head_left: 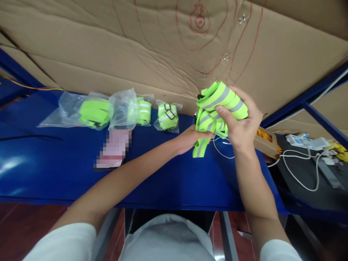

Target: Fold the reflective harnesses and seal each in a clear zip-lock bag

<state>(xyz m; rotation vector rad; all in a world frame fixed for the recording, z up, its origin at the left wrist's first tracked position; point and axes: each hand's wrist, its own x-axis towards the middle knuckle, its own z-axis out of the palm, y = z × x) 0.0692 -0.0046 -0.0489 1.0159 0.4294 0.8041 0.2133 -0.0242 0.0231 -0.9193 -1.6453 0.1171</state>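
Note:
A bundle of neon yellow-green reflective strap (220, 95) with silver stripes is held up over the right part of the blue table. My right hand (241, 125) is closed around its upper, folded part, thumb pressed on the near side. Lower down, my left hand (191, 139) grips the looser folds, and a short end of strap hangs below it. Black fittings show at the bundle's left edge. The fingertips of both hands are partly hidden behind the strap.
On the blue table (163, 174), clear bags of similar straps (95, 111) (168, 116) stand along the cardboard wall (163, 54). A phone-like slab with a blurred screen (114, 148) lies before them. At right are white cables (299, 185), a cardboard box (266, 143) and a blue frame bar (326, 123).

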